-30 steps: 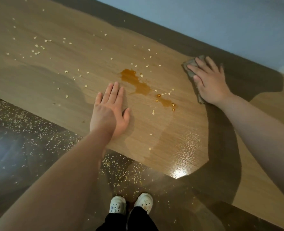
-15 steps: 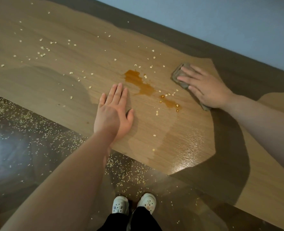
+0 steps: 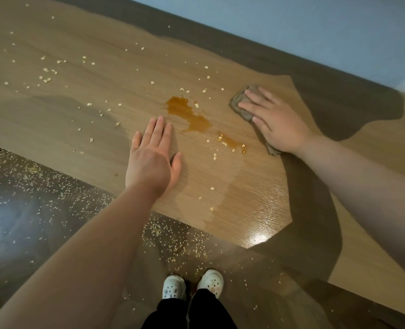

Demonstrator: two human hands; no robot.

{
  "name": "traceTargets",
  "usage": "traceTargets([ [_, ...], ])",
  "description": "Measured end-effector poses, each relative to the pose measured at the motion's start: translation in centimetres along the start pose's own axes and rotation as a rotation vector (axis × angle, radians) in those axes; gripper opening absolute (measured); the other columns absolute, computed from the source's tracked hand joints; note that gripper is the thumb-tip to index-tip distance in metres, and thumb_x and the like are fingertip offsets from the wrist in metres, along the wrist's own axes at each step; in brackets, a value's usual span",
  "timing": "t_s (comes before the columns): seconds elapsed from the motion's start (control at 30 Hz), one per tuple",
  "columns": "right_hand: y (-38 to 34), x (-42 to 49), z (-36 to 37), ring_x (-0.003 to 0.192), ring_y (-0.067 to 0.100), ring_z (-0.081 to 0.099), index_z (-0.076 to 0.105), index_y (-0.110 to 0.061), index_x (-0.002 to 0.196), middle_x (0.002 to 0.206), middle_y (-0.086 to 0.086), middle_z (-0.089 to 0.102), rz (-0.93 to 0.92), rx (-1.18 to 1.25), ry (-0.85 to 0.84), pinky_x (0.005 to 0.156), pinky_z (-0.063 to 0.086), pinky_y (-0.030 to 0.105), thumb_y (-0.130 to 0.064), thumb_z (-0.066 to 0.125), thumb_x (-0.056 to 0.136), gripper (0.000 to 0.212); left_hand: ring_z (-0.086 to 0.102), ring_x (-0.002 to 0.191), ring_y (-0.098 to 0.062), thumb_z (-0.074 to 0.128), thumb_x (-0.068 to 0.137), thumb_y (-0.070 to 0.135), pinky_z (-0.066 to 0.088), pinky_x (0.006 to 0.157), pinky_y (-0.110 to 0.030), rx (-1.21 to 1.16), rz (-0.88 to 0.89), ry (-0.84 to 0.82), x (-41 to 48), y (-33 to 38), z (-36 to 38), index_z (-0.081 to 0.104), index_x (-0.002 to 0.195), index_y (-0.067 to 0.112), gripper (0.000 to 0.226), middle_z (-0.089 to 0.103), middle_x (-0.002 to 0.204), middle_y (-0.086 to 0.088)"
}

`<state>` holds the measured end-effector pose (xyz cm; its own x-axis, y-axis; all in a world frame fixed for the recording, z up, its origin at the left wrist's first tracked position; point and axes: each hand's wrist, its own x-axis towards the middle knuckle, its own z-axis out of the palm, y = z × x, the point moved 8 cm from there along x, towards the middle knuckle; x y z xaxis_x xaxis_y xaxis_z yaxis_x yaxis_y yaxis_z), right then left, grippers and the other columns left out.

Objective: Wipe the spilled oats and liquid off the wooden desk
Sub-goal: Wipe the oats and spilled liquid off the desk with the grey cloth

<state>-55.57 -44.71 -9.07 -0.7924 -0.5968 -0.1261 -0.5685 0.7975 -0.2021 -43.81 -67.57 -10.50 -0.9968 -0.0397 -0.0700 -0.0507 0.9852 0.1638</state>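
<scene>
An amber puddle of liquid lies mid-desk on the wooden desk, with a smaller amber streak to its right. Loose oat flakes are scattered across the desk, thickest at the far left. My right hand presses flat on a grey-brown cloth, just right of the puddle; the cloth shows beyond my fingertips and beside my wrist. My left hand rests palm down on bare wood, just left of and below the puddle, holding nothing.
The desk's near edge runs diagonally above a dark glossy floor strewn with fallen oats. My feet in white clogs stand close to that edge. A pale blue wall backs the desk.
My right hand has slid the cloth leftward along the desk toward the amber puddle. My left hand stays flat in the same spot.
</scene>
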Motion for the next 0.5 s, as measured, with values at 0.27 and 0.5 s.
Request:
traceTargets([
  [0.27, -7.9, -4.3, 2.7, 0.145, 0.022, 0.007, 0.039, -0.031, 0.145, 0.156, -0.006, 0.025, -0.389, -0.022, -0.085, 0.114, 0.005, 0.048, -0.031, 0.028, 0.100, 0.046, -0.001, 0.151, -0.018, 0.035, 0.099, 0.040, -0.001, 0.122, -0.038, -0.009, -0.006, -0.002, -0.1, 0.0, 0.0, 0.011, 0.156, 0.013, 0.068, 0.004, 0.164, -0.004],
  [0.5, -4.5, -3.5, 1.0, 0.150, 0.027, 0.008, 0.036, -0.032, 0.148, 0.160, -0.004, 0.021, 0.087, 0.043, 0.081, 0.120, 0.005, 0.045, -0.026, 0.032, 0.103, 0.046, -0.005, 0.151, -0.015, 0.033, 0.099, 0.041, -0.003, 0.123, -0.038, -0.012, -0.029, -0.024, 0.1, -0.1, 0.2, 0.007, 0.157, 0.015, 0.068, 0.000, 0.165, -0.001],
])
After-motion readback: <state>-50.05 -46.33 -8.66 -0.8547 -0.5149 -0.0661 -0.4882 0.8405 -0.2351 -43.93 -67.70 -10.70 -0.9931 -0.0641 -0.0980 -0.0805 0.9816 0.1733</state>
